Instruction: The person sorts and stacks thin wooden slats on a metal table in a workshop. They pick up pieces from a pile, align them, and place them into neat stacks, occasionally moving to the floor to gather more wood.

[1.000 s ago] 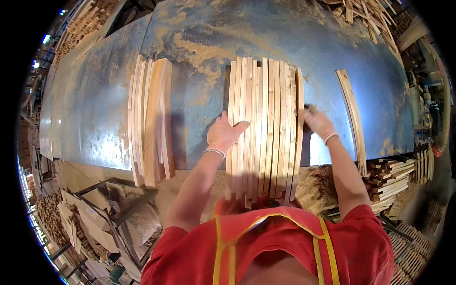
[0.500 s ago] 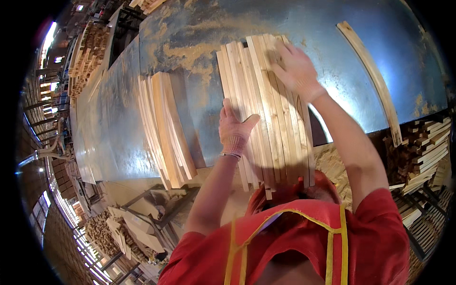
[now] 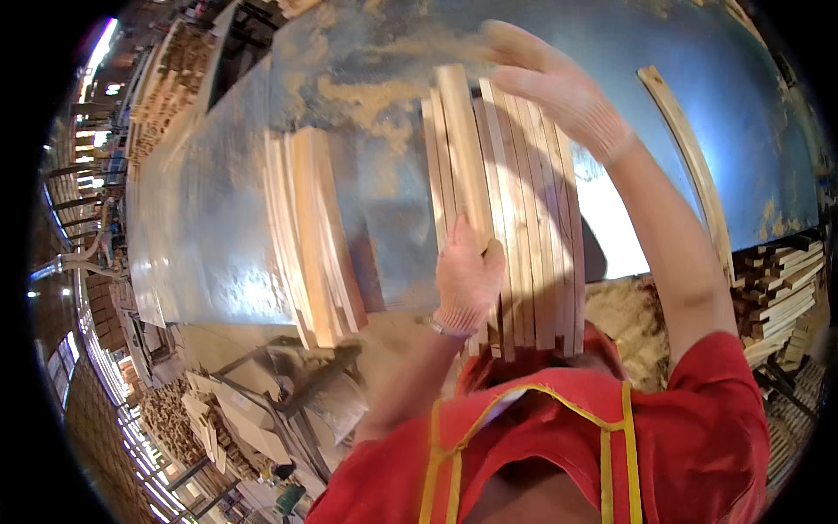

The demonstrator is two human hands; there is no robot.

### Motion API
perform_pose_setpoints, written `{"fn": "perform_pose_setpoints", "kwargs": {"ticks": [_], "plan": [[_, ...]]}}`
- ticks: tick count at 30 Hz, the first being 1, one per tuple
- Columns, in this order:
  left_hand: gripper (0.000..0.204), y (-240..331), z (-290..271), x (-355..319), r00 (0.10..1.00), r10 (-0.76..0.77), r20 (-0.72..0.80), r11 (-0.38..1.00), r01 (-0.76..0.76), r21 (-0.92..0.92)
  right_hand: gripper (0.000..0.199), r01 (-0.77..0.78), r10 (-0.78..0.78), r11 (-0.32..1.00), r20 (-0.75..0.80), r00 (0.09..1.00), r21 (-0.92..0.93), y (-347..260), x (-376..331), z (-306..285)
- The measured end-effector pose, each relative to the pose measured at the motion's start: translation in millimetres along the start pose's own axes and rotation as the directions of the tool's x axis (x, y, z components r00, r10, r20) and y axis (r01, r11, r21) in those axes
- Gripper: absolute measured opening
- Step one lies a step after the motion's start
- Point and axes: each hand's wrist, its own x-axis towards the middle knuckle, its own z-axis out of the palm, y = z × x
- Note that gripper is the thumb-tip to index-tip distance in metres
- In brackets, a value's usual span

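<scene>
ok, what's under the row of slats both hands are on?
The row of slats lies on a blue metal table strewn with sawdust. The surface directly beneath is covered; near ends overhang the edge.

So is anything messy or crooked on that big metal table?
Yes. Sawdust is scattered across the metal table. One slat in the row of wooden slats under the left hand and right hand is riding up, skewed across its neighbours. A lone curved strip lies apart.

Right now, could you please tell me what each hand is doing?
Left hand: open, palm flat on the near part of the row of wooden slats.
Right hand: open, fingers spread at the slats' far end, blurred.
</scene>
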Motion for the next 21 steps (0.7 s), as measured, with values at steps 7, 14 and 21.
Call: {"fn": "perform_pose_setpoints", "kwargs": {"ticks": [7,14,21], "plan": [[0.037,69.6,-93.1,73.0,0.977,-0.089,0.195,0.698,0.201,-0.687,0.089,-0.54,0.478,0.829,0.317,0.819,0.145,-39.5,-131.6,7.9],[0.043,80.5,-94.5,84.0,0.991,0.004,0.135,0.508,0.115,-0.854,0.09,-0.594,0.391,0.679,0.472,0.79,0.432,-25.9,-218.0,61.7],[0.056,86.1,-104.4,100.0,0.958,-0.157,0.241,0.303,0.279,-0.911,0.095,-0.41,0.325,0.859,0.291,0.9,0.308,-35.4,-246.0,82.0]]}}
